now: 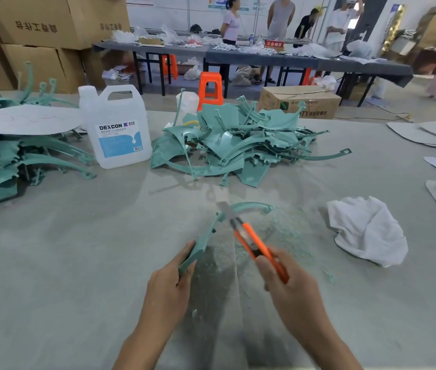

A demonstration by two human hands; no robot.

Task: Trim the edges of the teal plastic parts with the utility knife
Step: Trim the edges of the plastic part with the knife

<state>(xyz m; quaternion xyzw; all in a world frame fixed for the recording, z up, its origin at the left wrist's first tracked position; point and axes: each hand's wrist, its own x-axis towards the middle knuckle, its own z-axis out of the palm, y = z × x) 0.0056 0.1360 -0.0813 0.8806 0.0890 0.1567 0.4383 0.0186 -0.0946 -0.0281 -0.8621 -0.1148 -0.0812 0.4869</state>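
Left hand (pixel 170 281): fingers and thumb are curled round the wide end of a curved teal part (pixel 203 245), which is held low at the centre of the counter (pixel 78 249). The thin arc of the part runs away from the person and bends to the right. Right hand (pixel 289 287): fingers are wrapped round the handle of an orange utility knife (pixel 254 241), with the blade laid across the arc near its bend. The blade is blurred, so exact contact cannot be told.

Teal shavings (pixel 278 231) are scattered on the counter under and to the right of the part. A crumpled white cloth (pixel 366 231) lies near them, further right.

Further back, at centre, a loose pile of teal parts (pixel 238 140) is heaped. A white jug (pixel 116 126) marked DEXCON stands just left of it. At far left a stack of teal parts (pixel 24 161) is seen, with a white sheet (pixel 24 120) laid on top. Flat grey sheets (pixel 430 134) lie at far right.

Behind the counter's far edge a cardboard box (pixel 299 101) and an orange stool (pixel 210 88) are seen.
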